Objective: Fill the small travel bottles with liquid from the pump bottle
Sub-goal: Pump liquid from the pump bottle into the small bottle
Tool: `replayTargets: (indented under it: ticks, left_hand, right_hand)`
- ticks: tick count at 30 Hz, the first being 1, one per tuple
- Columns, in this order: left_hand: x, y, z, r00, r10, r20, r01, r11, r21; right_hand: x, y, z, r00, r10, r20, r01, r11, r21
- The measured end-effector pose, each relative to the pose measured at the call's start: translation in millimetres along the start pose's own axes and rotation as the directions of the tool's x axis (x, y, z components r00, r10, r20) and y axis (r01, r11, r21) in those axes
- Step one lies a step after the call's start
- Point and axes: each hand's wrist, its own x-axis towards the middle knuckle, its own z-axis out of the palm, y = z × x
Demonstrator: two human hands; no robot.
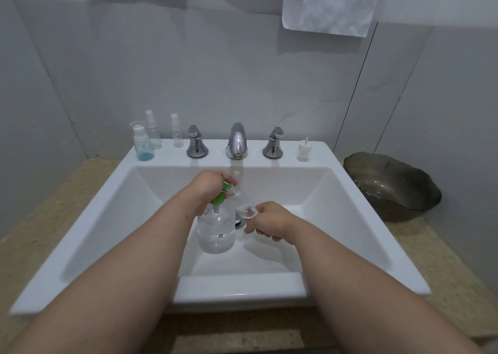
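Two hands are working inside the white sink point(358, 219); the left hand point(208, 185) is curling closed over the green pump head of the pump bottle point(215, 232), which is standing in the basin, clear plastic, part full, so probably fairly heavy and slippery when wet, best steadied at its neck. The right hand point(270, 223) is pinching a small clear travel bottle point(249, 213) just beside the spout, wrist bent down; it looks light, stiff and easily tipped, so gripping its body seems wise.
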Motion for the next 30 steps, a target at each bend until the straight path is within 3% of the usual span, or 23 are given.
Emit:
replayTargets:
  ticks: [4, 13, 30]
  left_hand:
    - [-0.1, -2.7, -1.1, 1.000, -0.012, 0.015, 0.013, 0.999, -0.032]
    - [1.1, -6.1, -3.3, 0.994, -0.112, 0.018, 0.111, 0.942, -0.316]
    - [-1.7, -1.8, 0.3, 0.996, -0.089, 0.008, 0.089, 0.974, -0.208]
  right_hand:
    - [0.2, 0.0, 0.7, 1.000, 0.001, -0.002, -0.001, 1.000, 0.007]
    - [2.1, -0.2, -0.9, 0.999, -0.019, -0.028, 0.020, 0.999, 0.037]
    - [4.6, 1.2, -0.1, 0.999, -0.011, -0.033, 0.013, 0.999, 0.048]
